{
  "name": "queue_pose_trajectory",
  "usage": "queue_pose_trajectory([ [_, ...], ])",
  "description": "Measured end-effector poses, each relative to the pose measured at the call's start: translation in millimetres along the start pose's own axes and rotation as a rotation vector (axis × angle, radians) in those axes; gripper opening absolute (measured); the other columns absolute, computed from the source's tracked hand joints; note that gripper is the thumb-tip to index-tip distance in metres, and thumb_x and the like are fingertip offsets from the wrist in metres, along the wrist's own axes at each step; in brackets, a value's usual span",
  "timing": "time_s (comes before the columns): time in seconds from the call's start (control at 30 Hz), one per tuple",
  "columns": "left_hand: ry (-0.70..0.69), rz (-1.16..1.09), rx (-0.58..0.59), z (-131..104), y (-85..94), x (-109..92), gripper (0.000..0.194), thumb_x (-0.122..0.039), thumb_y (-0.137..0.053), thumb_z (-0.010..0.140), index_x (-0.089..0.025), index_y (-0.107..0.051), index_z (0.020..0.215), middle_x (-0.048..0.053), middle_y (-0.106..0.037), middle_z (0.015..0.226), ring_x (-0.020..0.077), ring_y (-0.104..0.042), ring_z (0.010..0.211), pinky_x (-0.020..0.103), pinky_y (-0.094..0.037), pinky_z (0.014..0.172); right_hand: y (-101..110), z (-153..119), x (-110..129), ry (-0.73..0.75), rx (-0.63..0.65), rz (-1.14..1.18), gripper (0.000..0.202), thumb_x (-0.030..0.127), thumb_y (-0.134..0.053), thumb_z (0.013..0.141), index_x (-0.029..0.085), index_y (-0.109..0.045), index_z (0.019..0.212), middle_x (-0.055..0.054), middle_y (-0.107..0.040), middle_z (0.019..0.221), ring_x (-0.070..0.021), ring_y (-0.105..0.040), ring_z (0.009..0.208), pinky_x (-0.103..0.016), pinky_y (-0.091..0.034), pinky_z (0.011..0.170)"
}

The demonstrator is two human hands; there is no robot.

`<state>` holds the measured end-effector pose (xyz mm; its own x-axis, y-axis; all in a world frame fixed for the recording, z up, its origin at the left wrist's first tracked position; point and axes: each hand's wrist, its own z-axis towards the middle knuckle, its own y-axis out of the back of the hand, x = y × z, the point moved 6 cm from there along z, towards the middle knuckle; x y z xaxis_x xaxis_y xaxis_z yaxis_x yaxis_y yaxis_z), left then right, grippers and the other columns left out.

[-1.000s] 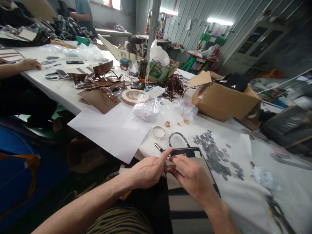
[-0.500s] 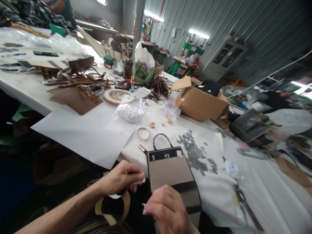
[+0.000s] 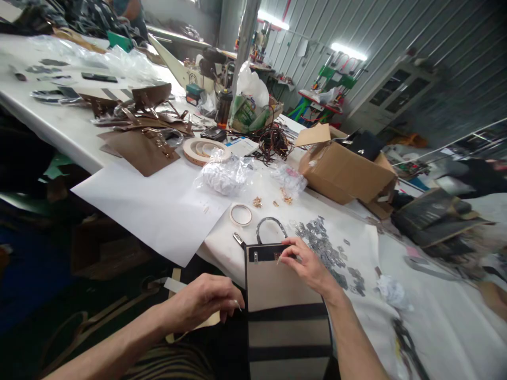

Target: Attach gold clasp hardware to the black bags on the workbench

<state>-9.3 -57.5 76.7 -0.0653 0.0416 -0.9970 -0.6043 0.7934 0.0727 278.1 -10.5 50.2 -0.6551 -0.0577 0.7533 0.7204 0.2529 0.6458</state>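
A taupe and black handbag piece [image 3: 283, 285] with a curved handle [image 3: 270, 219] lies at the table's edge and hangs toward me. Small metal fittings [image 3: 255, 257] sit on its black top band. My right hand [image 3: 303, 261] is over that band, thumb and finger pinched on a small white piece of tape [image 3: 279, 260] beside the middle fitting. Left of the bag, my left hand [image 3: 212, 298] is closed on a strip of tape [image 3: 209, 320]. Its pale end pokes out at the fingertips, and the rest trails below the hand.
Grey metal plates [image 3: 322, 245] are scattered right of the bag. A tape ring [image 3: 241, 224], small gold parts [image 3: 257, 202] and a plastic bag [image 3: 225, 177] lie behind it. Farther off are a cardboard box [image 3: 344, 171] and brown leather pieces [image 3: 138, 153]. Pliers-like handles [image 3: 407, 343] lie right.
My right hand has moved up and away from me, from the bag's lower part to its top band. My left hand stays left of the bag, slightly lower. The view has shifted.
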Motion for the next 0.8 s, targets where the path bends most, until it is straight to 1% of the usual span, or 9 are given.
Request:
queue_pose_trajectory([
  [0.13, -0.008, -0.02, -0.029, -4, 5.2, 9, 0.031, -0.038, -0.052, 0.106, -0.019, -0.076, 0.113, 0.004, -0.063, 0.088, 0.0057, -0.061, 0.055, 0.015, -0.049, 0.053, -12, 5, -11, -0.035, 0.023, 0.03, 0.021, 0.041, -0.065, 0.095, 0.023, -0.074, 0.087, -0.008, -0.058, 0.127, -0.0256, -0.056, 0.124, -0.042, -0.04, 0.114],
  [0.27, -0.011, 0.032, -0.094, -4, 12.1, 19, 0.029, -0.035, -0.055, 0.105, -0.022, -0.077, 0.119, 0.004, -0.064, 0.085, 0.0035, -0.053, 0.05, 0.013, -0.044, 0.048, -19, 9, -27, -0.048, -0.032, 0.042, 0.02, 0.04, -0.066, 0.095, 0.024, -0.073, 0.087, -0.007, -0.058, 0.124, -0.026, -0.057, 0.123, -0.042, -0.042, 0.111],
  [0.37, 0.016, 0.081, -0.142, -2, 16.1, 28, 0.031, -0.036, -0.055, 0.105, -0.024, -0.076, 0.125, 0.003, -0.067, 0.078, 0.0049, -0.05, 0.049, 0.015, -0.043, 0.049, -21, 13, -34, -0.022, -0.071, 0.055, 0.018, 0.041, -0.067, 0.095, 0.026, -0.074, 0.102, -0.007, -0.06, 0.122, -0.025, -0.058, 0.121, -0.041, -0.045, 0.108],
  [0.47, 0.119, 0.081, -0.163, 2, 19.0, 36, 0.037, -0.039, -0.053, 0.105, -0.024, -0.07, 0.133, 0.002, -0.071, 0.079, 0.0061, -0.051, 0.049, 0.017, -0.045, 0.051, -24, 18, -34, 0.016, -0.084, 0.048, 0.022, 0.041, -0.062, 0.099, 0.027, -0.072, 0.113, -0.006, -0.064, 0.118, -0.0238, -0.061, 0.116, -0.04, -0.048, 0.105],
  [0.53, 0.197, 0.064, -0.157, 4, 20.5, 37, 0.043, -0.038, -0.051, 0.105, -0.026, -0.059, 0.145, 0.002, -0.073, 0.085, 0.0068, -0.053, 0.052, 0.017, -0.047, 0.053, -26, 21, -32, 0.057, -0.148, 0.022, 0.022, 0.041, -0.058, 0.102, 0.026, -0.073, 0.108, -0.007, -0.066, 0.111, -0.0235, -0.063, 0.11, -0.04, -0.05, 0.101],
  [0.6, 0.249, 0.04, -0.15, 6, 22.2, 33, 0.055, -0.035, -0.048, 0.106, -0.03, -0.038, 0.159, 0.0, -0.074, 0.09, 0.0085, -0.058, 0.058, 0.019, -0.05, 0.059, -29, 24, -32, 0.097, -0.263, -0.014, 0.023, 0.04, -0.056, 0.103, 0.024, -0.073, 0.103, -0.007, -0.068, 0.105, -0.0233, -0.065, 0.103, -0.04, -0.052, 0.097],
  [0.67, 0.267, 0.03, -0.159, 8, 25.2, 25, 0.065, -0.033, -0.045, 0.106, -0.033, -0.018, 0.165, -0.001, -0.073, 0.092, 0.0102, -0.061, 0.063, 0.022, -0.053, 0.064, -31, 24, -35, 0.116, -0.372, -0.043, 0.024, 0.04, -0.056, 0.103, 0.023, -0.073, 0.102, -0.008, -0.07, 0.101, -0.0232, -0.066, 0.098, -0.04, -0.054, 0.093],
  [0.7, 0.27, 0.034, -0.162, 10, 26.8, 20, 0.067, -0.032, -0.043, 0.107, -0.032, -0.012, 0.166, -0.001, -0.072, 0.092, 0.011, -0.062, 0.065, 0.023, -0.054, 0.067, -31, 24, -37, 0.119, -0.408, -0.049, 0.025, 0.04, -0.057, 0.103, 0.023, -0.074, 0.102, -0.008, -0.071, 0.1, -0.0232, -0.067, 0.097, -0.04, -0.054, 0.092],
  [0.8, 0.256, 0.095, -0.152, 15, 30.5, 4, 0.066, -0.03, -0.04, 0.107, -0.029, -0.009, 0.166, -0.001, -0.068, 0.091, 0.0125, -0.064, 0.068, 0.026, -0.053, 0.07, -24, 17, -30, 0.116, -0.532, -0.036, 0.026, 0.043, -0.061, 0.1, 0.022, -0.075, 0.104, -0.008, -0.073, 0.103, -0.0235, -0.069, 0.097, -0.038, -0.056, 0.087],
])
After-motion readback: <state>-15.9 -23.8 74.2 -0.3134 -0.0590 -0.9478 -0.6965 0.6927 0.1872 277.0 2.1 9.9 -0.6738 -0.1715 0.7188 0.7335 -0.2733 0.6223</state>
